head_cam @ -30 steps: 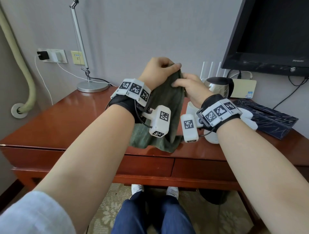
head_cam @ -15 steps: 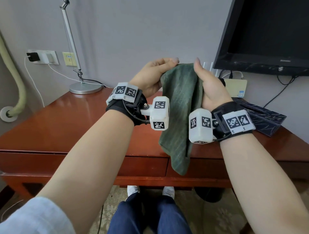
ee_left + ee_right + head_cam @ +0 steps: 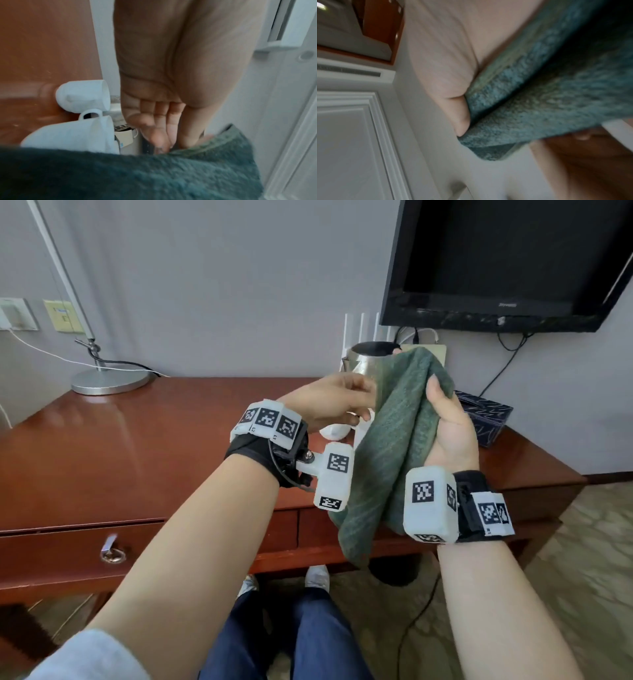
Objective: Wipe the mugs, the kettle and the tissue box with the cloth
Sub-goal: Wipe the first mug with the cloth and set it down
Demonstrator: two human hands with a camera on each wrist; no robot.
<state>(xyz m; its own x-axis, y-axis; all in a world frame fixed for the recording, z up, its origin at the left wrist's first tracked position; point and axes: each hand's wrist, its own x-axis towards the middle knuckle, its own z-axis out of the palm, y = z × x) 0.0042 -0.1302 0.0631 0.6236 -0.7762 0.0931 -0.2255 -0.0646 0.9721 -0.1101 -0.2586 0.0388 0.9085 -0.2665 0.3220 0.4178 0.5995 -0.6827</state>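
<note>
Green terry cloth [image 3: 394, 440] held up in both hands above the red-brown wooden desk [image 3: 137, 440].

Head view: right hand [image 3: 448, 433] grips the cloth, thumb pressed on it; left hand [image 3: 329, 402] at 9 o'clock, fingers relaxed, touches its edge; steel kettle [image 3: 363, 361] at 12 o'clock, dark patterned tissue box [image 3: 486, 419] at 3.
Left wrist view: two white ceramic mugs [image 3: 82, 100] lie at the hand's 9 o'clock.
Right wrist view: thumb [image 3: 460, 116] clamps the folded cloth.

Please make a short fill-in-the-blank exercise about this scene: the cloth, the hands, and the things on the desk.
1. The green cloth is gripped by the ____ hand.
2. The left hand has its fingers straight, so it is ____.
3. The white mugs stand on a wooden ____.
4. The kettle stands below a wall-mounted ____.

Missing words: right; open; desk; television
</note>
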